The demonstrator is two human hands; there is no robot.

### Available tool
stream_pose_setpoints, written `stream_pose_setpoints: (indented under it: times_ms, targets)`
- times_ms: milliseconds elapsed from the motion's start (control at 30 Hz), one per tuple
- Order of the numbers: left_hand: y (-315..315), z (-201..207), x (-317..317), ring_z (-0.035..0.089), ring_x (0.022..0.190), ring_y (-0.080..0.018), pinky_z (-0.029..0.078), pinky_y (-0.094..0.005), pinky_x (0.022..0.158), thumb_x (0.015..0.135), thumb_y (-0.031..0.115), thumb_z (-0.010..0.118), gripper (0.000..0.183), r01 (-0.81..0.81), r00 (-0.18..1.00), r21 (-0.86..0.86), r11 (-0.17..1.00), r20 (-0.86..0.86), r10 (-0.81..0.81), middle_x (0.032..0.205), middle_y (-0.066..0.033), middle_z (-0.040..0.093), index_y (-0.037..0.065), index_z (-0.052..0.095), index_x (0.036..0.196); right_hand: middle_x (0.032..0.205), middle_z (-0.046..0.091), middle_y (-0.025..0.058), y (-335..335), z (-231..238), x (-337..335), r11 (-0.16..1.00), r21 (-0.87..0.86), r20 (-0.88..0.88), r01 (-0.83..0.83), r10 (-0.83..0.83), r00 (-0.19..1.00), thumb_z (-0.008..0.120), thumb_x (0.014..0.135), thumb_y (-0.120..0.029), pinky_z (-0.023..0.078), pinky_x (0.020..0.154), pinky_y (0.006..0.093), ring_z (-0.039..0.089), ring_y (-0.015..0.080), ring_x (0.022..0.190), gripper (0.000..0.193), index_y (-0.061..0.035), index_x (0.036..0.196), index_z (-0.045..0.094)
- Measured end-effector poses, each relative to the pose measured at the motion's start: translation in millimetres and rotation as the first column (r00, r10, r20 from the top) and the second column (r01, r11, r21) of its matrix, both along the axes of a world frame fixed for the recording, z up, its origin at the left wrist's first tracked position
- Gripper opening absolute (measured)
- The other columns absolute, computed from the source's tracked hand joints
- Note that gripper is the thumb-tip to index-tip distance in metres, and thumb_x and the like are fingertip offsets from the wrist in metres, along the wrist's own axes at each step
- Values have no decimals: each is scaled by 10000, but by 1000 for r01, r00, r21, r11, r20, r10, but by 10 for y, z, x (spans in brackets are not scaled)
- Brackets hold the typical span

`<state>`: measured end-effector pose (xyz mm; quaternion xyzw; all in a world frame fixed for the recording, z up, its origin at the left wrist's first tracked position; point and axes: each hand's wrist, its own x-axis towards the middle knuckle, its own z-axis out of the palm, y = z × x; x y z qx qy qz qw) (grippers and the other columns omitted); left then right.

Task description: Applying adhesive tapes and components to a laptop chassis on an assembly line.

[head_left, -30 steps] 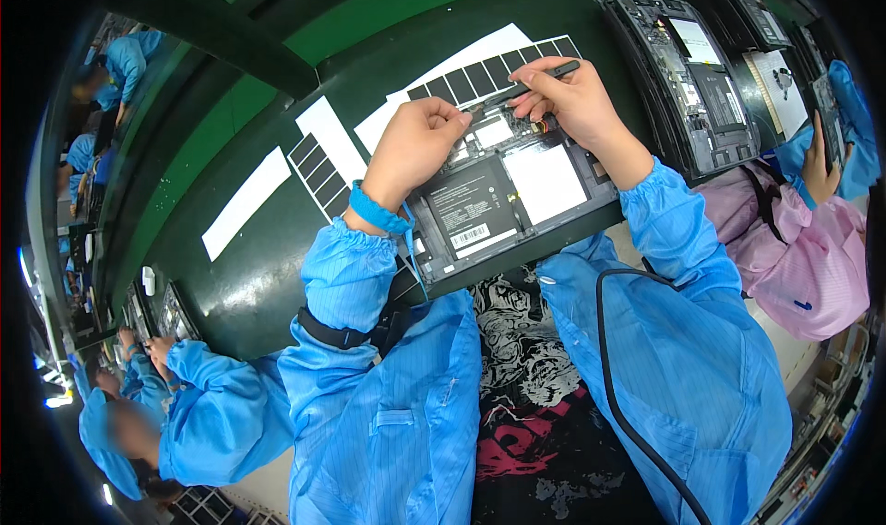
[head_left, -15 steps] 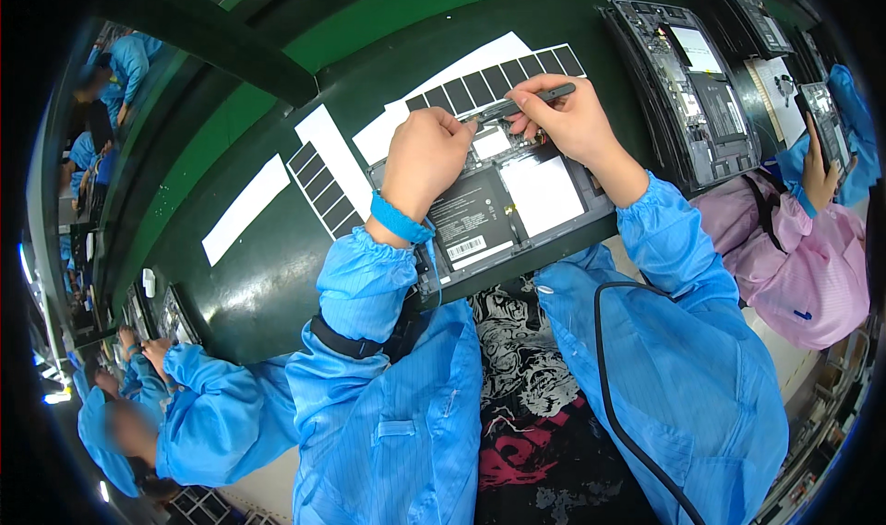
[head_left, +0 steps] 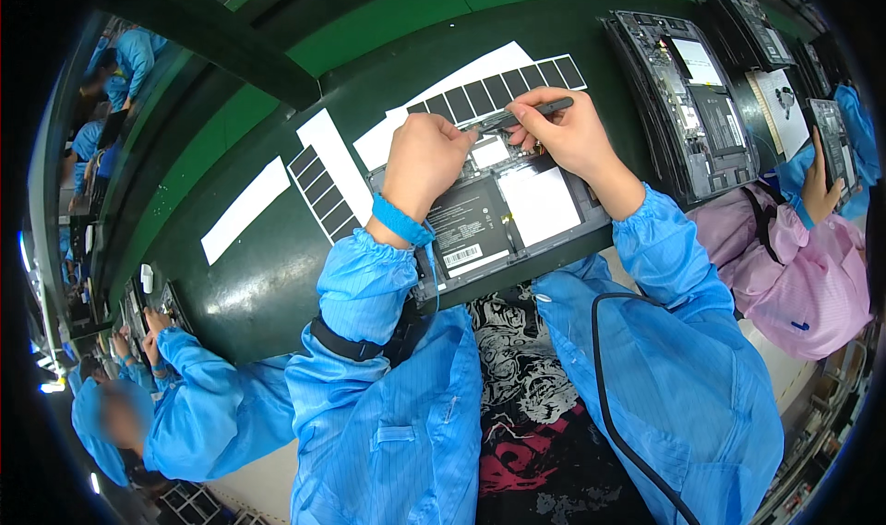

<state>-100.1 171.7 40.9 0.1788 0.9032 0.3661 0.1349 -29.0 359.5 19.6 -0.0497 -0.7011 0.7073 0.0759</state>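
An opened laptop base [head_left: 591, 215] lies before me, its inside facing up. It shows a black battery [head_left: 469, 213] and a white rectangular sheet [head_left: 543, 208]. At its far edge, my left hand [head_left: 423, 163], with a blue wrist strap [head_left: 399, 219], is closed in a pinch; whatever is between the fingertips is hidden. My right hand [head_left: 574, 139] is closed round dark tweezers [head_left: 556, 106], held low and slanting leftward. Their tip reaches toward my left fingertips, over the far edge of the laptop base.
White sheets with black rectangular pads [head_left: 480, 95] lie just beyond the laptop base, and another such strip [head_left: 323, 189] is to its left. Stacked laptop bases [head_left: 683, 101] stand at right. Co-workers sit on both sides; a pink sleeve [head_left: 784, 267] is close at right.
My right hand and the tweezers have come slightly nearer to me. My left hand keeps its pinch in nearly the same place. The left co-worker's hands have shifted.
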Motion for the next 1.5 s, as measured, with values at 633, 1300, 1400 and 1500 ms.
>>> stream_pose_setpoints:
  times_ms: [633, 1300, 1400, 1500]
  targets:
    - [1, 89, -68, 581, 449, -153, 457, -294, 459, 750, 226, 787, 300, 10, 1000, -78, 997, 25, -8, 527, -111, 619, -57, 704, 699, 726, 677, 100, -16, -2, 12, 1000, 5, 11, -11, 11, 1000, 627, 910, -81, 524, 596, 230, 651, 120, 641, 145, 50, 963, 659]
    - [8, 144, -106, 566, 462, -169, 457, -325, 473, 681, 337, 851, 408, -34, 999, -208, 978, 8, 36, 516, -100, 600, -20, 666, 620, 726, 679, 128, 19, 32, 9, 998, 14, 26, 64, -64, 998, 619, 913, -106, 514, 529, 228, 649, 124, 593, 165, 54, 929, 658]
    - [-8, 149, -131, 568, 461, -170, 459, -324, 473, 681, 363, 847, 433, 7, 1000, -213, 977, -19, -11, 512, -101, 597, -18, 656, 599, 738, 680, 152, 68, -7, -21, 986, -138, -48, 91, -99, 994, 616, 916, -104, 507, 513, 225, 654, 135, 597, 168, 58, 927, 655]
    - [12, 137, -130, 578, 461, -184, 462, -327, 472, 686, 398, 835, 461, -5, 999, -209, 978, -38, -3, 506, -109, 596, -12, 650, 583, 746, 681, 164, 80, -18, -30, 978, -190, -69, 80, -95, 993, 609, 919, -102, 500, 505, 219, 657, 142, 602, 168, 60, 922, 652]
